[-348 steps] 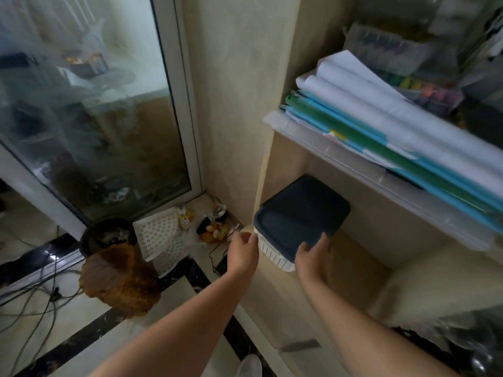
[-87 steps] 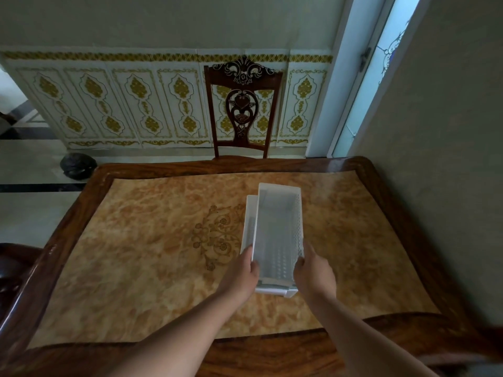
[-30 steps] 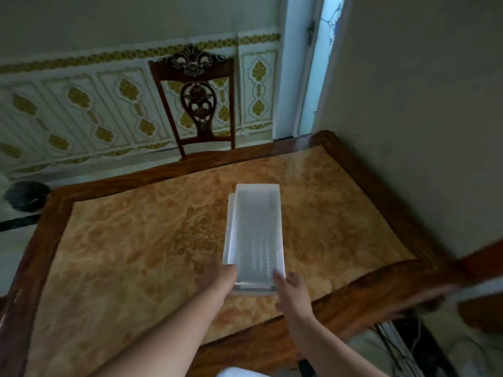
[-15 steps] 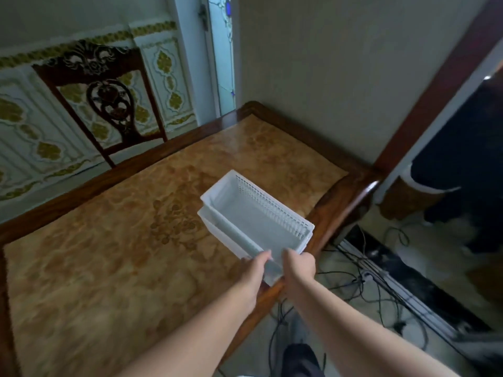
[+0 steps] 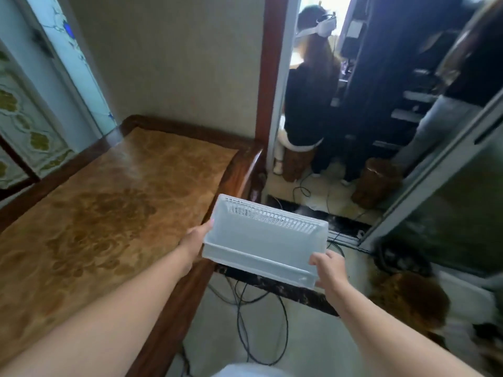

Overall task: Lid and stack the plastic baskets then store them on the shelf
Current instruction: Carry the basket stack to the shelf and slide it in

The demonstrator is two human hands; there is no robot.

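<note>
1. Head view: a white rectangular plastic basket point(image 5: 265, 240) with slotted walls is held in the air, clear of the table, above the floor just past the table's right edge.
2. Its open top faces up; a second white plastic piece point(image 5: 258, 263) shows beneath its near edge, and whether that is a lid or another basket cannot be told.
3. Left hand point(image 5: 196, 240) grips the basket's left end, fingers closed round it and mostly hidden behind the wall.
4. Right hand point(image 5: 328, 270) grips the near right corner, thumb on top, fingers curled under.
5. The wooden table with a brown patterned top point(image 5: 109, 213) lies to the left.
6. Black cables point(image 5: 245, 322) trail over the pale floor below the basket.
7. Another person in dark clothing point(image 5: 310, 104) stands in the doorway beyond, back turned.
</note>
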